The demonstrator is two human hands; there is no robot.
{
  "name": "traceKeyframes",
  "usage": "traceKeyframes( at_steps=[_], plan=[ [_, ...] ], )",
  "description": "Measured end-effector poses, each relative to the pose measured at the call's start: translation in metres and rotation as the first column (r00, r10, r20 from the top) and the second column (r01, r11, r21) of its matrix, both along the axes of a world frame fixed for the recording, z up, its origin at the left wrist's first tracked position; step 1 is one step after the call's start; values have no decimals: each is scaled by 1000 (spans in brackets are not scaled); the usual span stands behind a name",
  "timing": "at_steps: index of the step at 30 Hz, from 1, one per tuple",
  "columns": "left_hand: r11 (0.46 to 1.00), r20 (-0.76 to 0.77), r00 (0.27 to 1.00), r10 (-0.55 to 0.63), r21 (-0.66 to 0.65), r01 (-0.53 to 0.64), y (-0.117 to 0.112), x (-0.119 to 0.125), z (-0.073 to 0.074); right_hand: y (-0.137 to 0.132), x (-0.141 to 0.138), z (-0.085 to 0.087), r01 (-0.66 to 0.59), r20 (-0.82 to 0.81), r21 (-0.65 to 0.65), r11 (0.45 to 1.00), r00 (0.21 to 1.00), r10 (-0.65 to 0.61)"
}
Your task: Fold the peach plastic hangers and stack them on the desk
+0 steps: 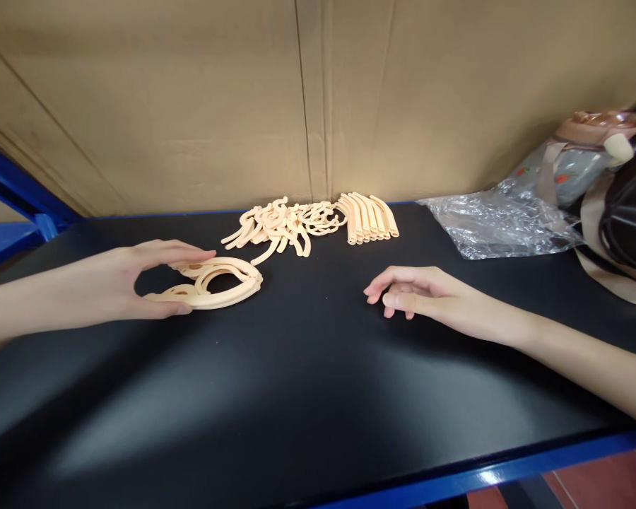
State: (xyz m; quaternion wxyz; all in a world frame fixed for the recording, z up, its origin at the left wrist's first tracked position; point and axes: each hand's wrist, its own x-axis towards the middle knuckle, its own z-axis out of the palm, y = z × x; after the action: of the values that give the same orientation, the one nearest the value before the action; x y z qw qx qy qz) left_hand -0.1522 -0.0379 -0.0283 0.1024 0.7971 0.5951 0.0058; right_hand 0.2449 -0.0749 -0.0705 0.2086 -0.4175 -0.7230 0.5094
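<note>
On the left of the black tabletop, my left hand (121, 279) spans some cream curved plastic pieces (233, 283). Its fingertips touch their far side and the thumb lies along the near side. These pieces lie together and form rounded loops. My right hand (413, 290) hovers right of the middle with fingers loosely bent and apart, holding nothing. Beyond both hands, by the cardboard, is a jumbled heap of small cream curved parts (280, 223). Beside that heap lies a neat stack of cream curved tubes (368, 219), their hollow ends facing me.
A cardboard wall (217, 106) rises behind the black table (275, 396), which has a blue metal edge (487, 474). At the right are a clear plastic bag (503, 219), a bottle with a strap (577, 155) and a dark object (633, 205). A blue frame (26, 184) stands at left.
</note>
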Motion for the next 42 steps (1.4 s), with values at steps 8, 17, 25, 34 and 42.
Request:
traceKeyframes(
  at_steps=[8, 17, 25, 34, 42],
  plan=[
    [1000, 5, 1000, -26, 3, 26, 0, -4, -1, 0, 2, -1, -11, 12, -7, 1000, 1000, 11],
    [998, -9, 999, -32, -56, 31, -2, -4, 1, 0, 1, 1, -26, 17, -2, 1000, 1000, 26],
    [990, -94, 993, 78, -112, -88, -2, -13, 4, 1, 2, 0, -38, 14, 3, 999, 999, 38],
    [991, -69, 996, 49, -122, -58, 1, -17, 1, -1, 1, 2, -40, 33, 22, 999, 999, 40],
    [993, -69, 997, 39, -112, -46, 1, -16, 3, -1, 2, 2, -49, 41, 33, 998, 998, 47]
  ],
)
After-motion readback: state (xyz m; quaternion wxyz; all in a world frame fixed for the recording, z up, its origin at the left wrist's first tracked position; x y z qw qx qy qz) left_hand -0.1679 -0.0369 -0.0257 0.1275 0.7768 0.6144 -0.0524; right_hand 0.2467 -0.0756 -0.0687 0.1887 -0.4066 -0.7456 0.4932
